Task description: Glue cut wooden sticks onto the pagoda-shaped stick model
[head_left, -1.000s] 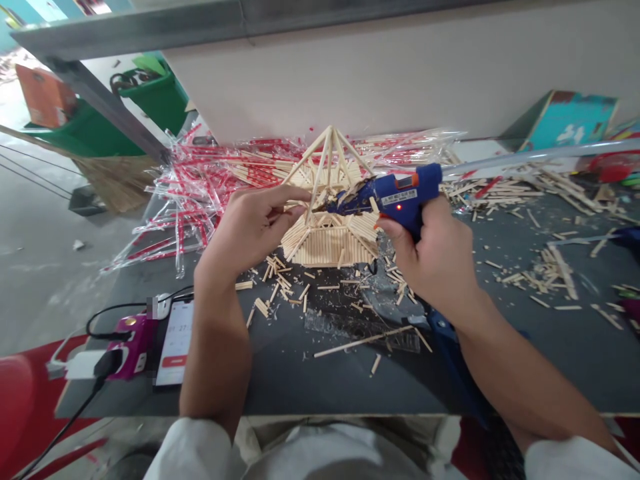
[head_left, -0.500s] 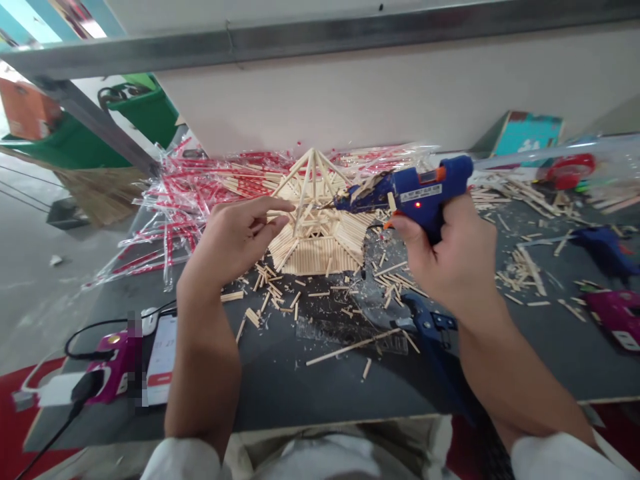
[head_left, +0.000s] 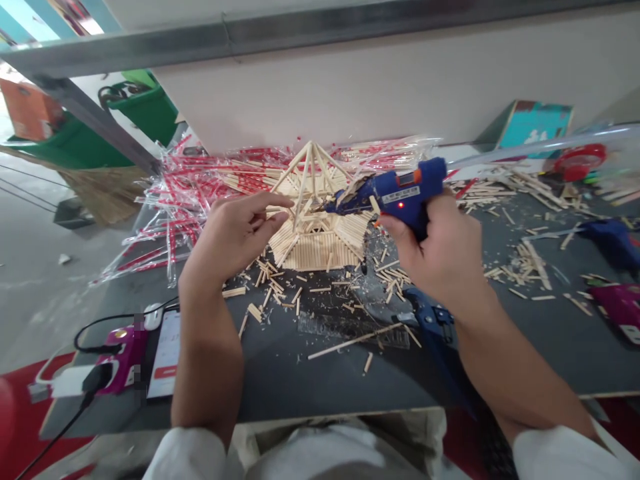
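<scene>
A small roof-shaped model built of thin wooden sticks stands on the dark table, its slanting ribs meeting in a peak. My left hand is at its left side, thumb and forefinger bent towards each other beside a front rib. What lies between those fingertips is too small to tell. My right hand grips a blue hot glue gun with a lit red light. The gun's nozzle points left into the model, close to my left fingertips. Dried glue and stick bits cling around its front.
Plastic-wrapped stick bundles lie behind and left. Cut stick pieces litter the table. Blue-handled pliers lie below my right hand. A phone and purple power strip sit front left; another blue tool is right.
My right hand has brought the glue gun a little left, its nozzle further into the model. My left hand stays nearly in place. The view has shifted slightly.
</scene>
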Demonstrator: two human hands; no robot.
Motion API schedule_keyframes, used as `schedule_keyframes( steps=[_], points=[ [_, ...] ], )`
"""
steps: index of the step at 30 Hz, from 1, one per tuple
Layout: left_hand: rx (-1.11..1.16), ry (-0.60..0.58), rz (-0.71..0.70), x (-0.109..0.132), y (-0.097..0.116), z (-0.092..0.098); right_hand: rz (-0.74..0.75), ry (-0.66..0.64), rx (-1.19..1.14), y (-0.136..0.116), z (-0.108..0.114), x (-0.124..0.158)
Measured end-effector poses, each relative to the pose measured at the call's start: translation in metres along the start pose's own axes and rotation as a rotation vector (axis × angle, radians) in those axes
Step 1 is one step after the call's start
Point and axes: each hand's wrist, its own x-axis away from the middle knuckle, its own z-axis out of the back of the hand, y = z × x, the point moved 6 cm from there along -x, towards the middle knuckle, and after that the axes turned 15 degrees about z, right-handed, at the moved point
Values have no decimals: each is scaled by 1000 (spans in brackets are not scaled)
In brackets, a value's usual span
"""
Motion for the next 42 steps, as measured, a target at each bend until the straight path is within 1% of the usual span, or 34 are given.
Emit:
schedule_keyframes(
  steps=[5,9,14,21,27,33,42],
  points=[
    [-14,9,-10,0,0,-1,25,16,-32,-10,-14,-1],
    [-6,-9,0,-1,-1,-3,20,12,-54,-13,-18,0],
    [-11,-16,1,-2,-2,-5,17,12,-56,-15,-18,-1],
    [16,-26,-17,-3,-1,-5,-9,-19,-57,-14,-20,1],
    [-21,-30,12,-2,-2,-5,27,0,-52,-18,-18,2],
    [11,-21,0,-2,-1,-5,25,-6,-55,-19,-16,1],
    [-12,-37,10,-3,-1,-4,36,-1,-53,-19,-15,2]
  ],
)
